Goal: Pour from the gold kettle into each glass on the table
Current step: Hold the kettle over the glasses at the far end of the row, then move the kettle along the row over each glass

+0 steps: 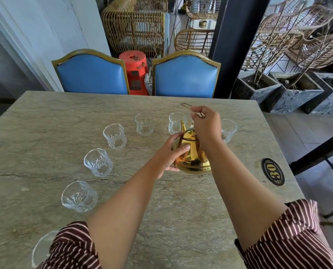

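My right hand (206, 127) has its grip pinched on the kettle's thin handle (188, 107); my left hand (171, 152) clasps the gold kettle (192, 162) on the counter (64, 117); clear empty glasses (115, 135) curve around it.

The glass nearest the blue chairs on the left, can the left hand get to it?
Probably yes. The left hand is on the gold kettle, and only bare table lies between it and that glass. It must let go first.
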The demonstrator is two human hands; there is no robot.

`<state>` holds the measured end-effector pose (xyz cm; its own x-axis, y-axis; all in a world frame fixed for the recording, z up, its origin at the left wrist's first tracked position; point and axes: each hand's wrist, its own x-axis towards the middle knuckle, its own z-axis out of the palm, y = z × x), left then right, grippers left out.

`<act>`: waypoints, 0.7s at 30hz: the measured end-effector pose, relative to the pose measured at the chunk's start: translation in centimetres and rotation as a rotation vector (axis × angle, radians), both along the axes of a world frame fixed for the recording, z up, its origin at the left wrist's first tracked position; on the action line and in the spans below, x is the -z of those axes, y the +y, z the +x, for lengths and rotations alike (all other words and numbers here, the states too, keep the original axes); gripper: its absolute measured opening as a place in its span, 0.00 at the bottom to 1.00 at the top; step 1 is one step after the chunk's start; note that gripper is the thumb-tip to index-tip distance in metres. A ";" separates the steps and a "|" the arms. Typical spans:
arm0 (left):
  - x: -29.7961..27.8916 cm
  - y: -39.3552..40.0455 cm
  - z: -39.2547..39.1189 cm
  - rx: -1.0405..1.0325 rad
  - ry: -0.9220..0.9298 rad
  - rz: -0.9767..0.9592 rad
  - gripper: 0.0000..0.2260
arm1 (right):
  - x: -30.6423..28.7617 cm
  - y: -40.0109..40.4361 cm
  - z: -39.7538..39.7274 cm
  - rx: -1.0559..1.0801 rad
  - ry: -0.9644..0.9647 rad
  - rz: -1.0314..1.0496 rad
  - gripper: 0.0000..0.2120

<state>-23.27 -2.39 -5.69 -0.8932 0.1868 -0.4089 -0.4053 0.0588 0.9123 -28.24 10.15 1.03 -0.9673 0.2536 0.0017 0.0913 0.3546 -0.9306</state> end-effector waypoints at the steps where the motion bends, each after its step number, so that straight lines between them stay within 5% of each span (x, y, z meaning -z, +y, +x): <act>1: 0.0 0.1 0.1 0.007 0.019 -0.020 0.25 | 0.3 0.1 0.3 0.017 -0.001 -0.026 0.08; 14: 0.0 -1.6 1.8 -0.052 0.178 -0.062 0.28 | 0.9 -1.2 2.5 -0.020 0.084 -0.271 0.08; 21: -0.1 -4.0 2.3 -0.196 0.163 -0.027 0.28 | 0.0 -4.6 1.4 -0.151 0.084 -0.205 0.07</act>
<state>-20.96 -6.40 -5.59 -0.9657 -0.0049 -0.2595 -0.2595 0.0187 0.9656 -26.89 5.58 1.08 -0.9929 0.1095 0.0472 -0.0291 0.1615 -0.9864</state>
